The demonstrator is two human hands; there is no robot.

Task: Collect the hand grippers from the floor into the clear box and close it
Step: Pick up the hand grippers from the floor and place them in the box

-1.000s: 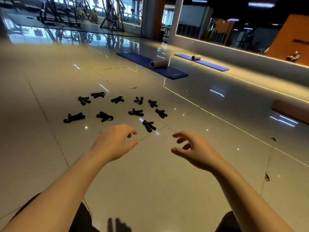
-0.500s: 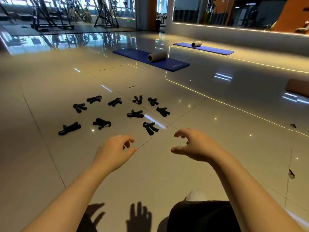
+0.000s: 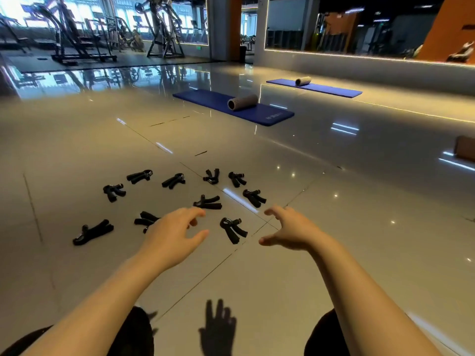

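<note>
Several black hand grippers lie scattered on the glossy tiled floor ahead of me. The nearest hand gripper (image 3: 233, 229) sits between my two hands. My left hand (image 3: 174, 232) hovers open just left of it and partly hides another hand gripper (image 3: 145, 219). My right hand (image 3: 290, 232) hovers open to its right, fingers spread. Further ones include a hand gripper (image 3: 208, 202) just beyond my left fingers and a long one (image 3: 93, 232) at the far left. No clear box is in view.
A blue mat (image 3: 234, 107) with a grey foam roller (image 3: 243, 102) lies further back; a second blue mat (image 3: 314, 87) lies by the lit wall. Gym machines (image 3: 84, 39) stand at the back left. A brown block (image 3: 465, 149) sits at the right edge.
Both hands have moved forward toward the hand grippers, now flanking the nearest one. The view has come closer to the floor.
</note>
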